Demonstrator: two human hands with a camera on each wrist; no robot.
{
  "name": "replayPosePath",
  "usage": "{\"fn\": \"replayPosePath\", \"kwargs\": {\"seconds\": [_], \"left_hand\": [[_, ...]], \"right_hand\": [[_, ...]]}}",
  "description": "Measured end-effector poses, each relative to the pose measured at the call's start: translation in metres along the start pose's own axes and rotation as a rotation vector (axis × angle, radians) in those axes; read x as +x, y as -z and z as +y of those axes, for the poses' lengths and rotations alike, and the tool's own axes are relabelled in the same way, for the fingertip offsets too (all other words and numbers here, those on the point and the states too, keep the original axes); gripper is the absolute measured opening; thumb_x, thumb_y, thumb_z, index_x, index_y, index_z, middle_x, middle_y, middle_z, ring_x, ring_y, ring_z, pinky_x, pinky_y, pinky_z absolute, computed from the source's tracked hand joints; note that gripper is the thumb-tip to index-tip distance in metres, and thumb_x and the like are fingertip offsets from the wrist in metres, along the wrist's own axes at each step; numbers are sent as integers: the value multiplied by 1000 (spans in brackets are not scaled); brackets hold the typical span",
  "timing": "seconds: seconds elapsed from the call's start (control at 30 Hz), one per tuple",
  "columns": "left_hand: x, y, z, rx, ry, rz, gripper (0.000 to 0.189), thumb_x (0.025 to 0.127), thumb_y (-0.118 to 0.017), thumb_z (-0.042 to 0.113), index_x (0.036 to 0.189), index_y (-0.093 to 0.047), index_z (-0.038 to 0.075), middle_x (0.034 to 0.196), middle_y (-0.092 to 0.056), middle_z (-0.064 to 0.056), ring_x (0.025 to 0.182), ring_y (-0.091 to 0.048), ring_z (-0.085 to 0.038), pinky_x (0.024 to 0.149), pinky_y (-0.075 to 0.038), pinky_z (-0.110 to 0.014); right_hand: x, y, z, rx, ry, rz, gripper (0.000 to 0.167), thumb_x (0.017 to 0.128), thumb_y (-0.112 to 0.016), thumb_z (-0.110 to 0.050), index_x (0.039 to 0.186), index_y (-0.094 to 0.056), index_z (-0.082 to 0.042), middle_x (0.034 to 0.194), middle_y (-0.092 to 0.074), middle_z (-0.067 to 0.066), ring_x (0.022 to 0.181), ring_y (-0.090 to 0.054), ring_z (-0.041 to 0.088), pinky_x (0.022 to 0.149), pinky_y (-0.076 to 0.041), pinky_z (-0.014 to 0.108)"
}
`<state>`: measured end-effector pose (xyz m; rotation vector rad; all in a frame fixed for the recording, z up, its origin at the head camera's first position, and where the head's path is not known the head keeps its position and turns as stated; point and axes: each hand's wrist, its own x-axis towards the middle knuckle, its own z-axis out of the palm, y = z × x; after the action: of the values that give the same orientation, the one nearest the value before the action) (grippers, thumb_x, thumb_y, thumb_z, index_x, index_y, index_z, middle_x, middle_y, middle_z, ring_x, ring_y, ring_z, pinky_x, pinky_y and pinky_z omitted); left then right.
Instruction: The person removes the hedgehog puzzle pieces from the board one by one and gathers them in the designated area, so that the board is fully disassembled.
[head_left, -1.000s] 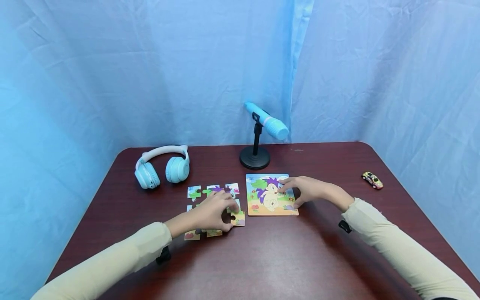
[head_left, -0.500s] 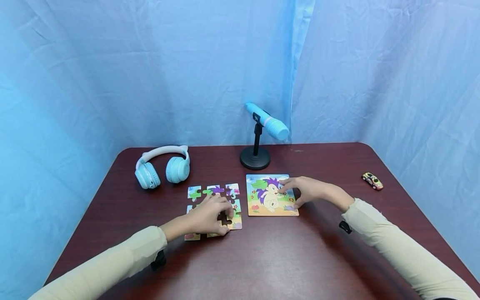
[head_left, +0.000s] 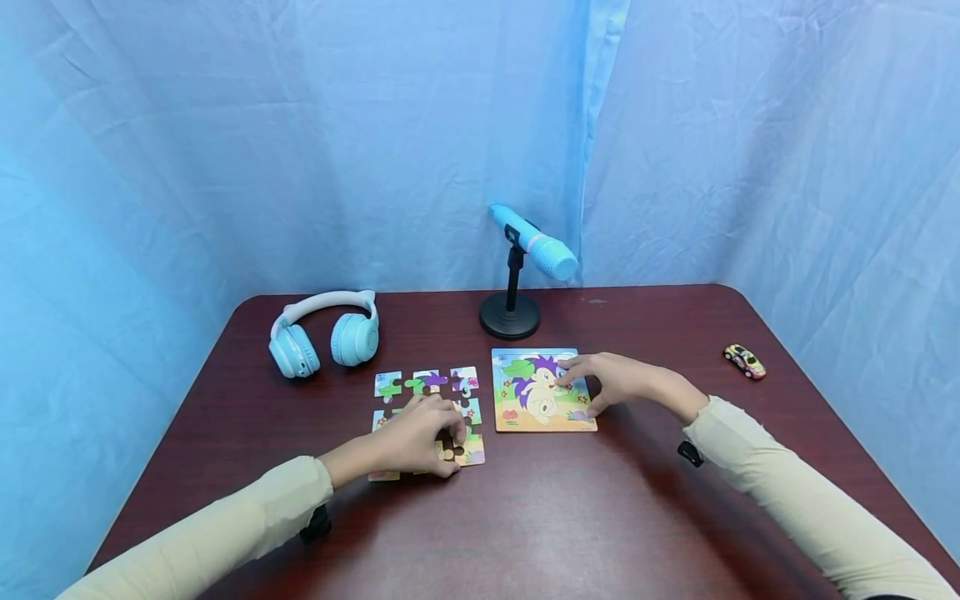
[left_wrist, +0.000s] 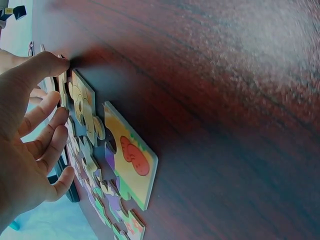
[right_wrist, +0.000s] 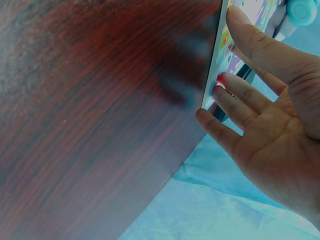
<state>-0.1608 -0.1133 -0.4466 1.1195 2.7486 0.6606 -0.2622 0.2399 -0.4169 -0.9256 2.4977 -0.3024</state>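
Note:
In the head view my left hand [head_left: 420, 435] is over a group of jigsaw pieces left of centre. Its thumb and forefinger pinch a corner jigsaw piece [head_left: 474, 455] that has a yellow lower edge. A piece with a red heart-like shape [left_wrist: 135, 156] lies close by in the left wrist view, partly under the hand's span. On the right, my right hand [head_left: 618, 382] rests on the right side of a square picture board [head_left: 517, 417] showing a purple hedgehog. In the right wrist view its fairly straight fingers [right_wrist: 240, 107] and thumb touch the board's edge and face.
Pale blue headphones [head_left: 354, 339] lie at the back left of the dark red table [head_left: 600, 517]. A blue microphone [head_left: 551, 254] on a round black stand [head_left: 510, 315] stands behind the board. Far right sits a small toy car [head_left: 745, 361]. Blue curtains [head_left: 420, 150] surround the table.
My left hand has drawn back slightly toward the near left, and the corner jigsaw piece has slid with it, away from the picture board. The right hand and the board have stayed put.

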Motion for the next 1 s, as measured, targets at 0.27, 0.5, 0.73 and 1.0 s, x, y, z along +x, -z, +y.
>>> {"fn": "replayPosePath", "kwargs": {"seconds": [0.27,0.5,0.73,1.0], "left_hand": [[-1,-1,2,4,26,-14,27,76,-87,34,89,-66,22,88,-60,7,85,-43,-7,87,-36,-38],[0,-1,2,-5,19,-17,26,76,-87,33,89,-68,21,88,-61,6,85,-44,-7,85,-35,-36],[2,-2,2,-2,3,-19,26,76,-87,32,90,-68,20,88,-62,6,84,-43,-6,82,-34,-34],[2,-2,2,-4,-2,-25,25,76,-87,31,90,-68,21,88,-61,6,84,-44,-6,84,-35,-35]], "right_hand": [[-1,-1,0,2,11,11,60,82,-85,-17,139,-65,-16,157,-46,19,145,-41,43,110,-43,56],[-2,-1,0,3,16,14,60,82,-86,-16,138,-65,-14,156,-46,19,145,-41,43,110,-43,56],[-1,0,0,2,13,10,60,82,-86,-16,138,-65,-15,157,-46,19,145,-41,43,110,-43,56],[0,-1,0,-2,2,5,60,82,-85,-15,139,-65,-16,157,-45,19,145,-40,44,111,-42,58]]}}
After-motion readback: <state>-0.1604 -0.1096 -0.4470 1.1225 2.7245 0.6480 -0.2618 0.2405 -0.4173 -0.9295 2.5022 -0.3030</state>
